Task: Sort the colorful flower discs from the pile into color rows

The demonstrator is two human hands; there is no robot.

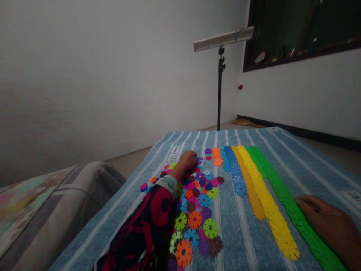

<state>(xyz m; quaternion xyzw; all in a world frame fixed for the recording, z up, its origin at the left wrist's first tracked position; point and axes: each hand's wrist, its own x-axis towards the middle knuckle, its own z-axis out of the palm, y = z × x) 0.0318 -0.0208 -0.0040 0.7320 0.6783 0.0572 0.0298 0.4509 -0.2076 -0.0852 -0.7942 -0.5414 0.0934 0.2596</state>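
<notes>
My left hand (187,161) reaches to the far end of a loose heap of multicoloured notched plastic discs (194,218). Its fingers are bent down and together over the discs; what they hold, if anything, is hidden. At the right, my right hand (329,222) rests beside a long row of overlapping green discs (284,192), fingers curled in, their contents out of sight. Left of the green row lie a yellow row (267,203), a narrower amber row (252,188), a blue row (237,173), a short light blue row (225,160) and a short orange row (217,156).
A blue-and-white striped cloth (237,233) covers the work surface. Single purple (208,151) and red discs (208,158) lie near the orange row. Behind stands a lamp panel (224,38) on a black pole. Grey fabric (93,192) bulges at the left.
</notes>
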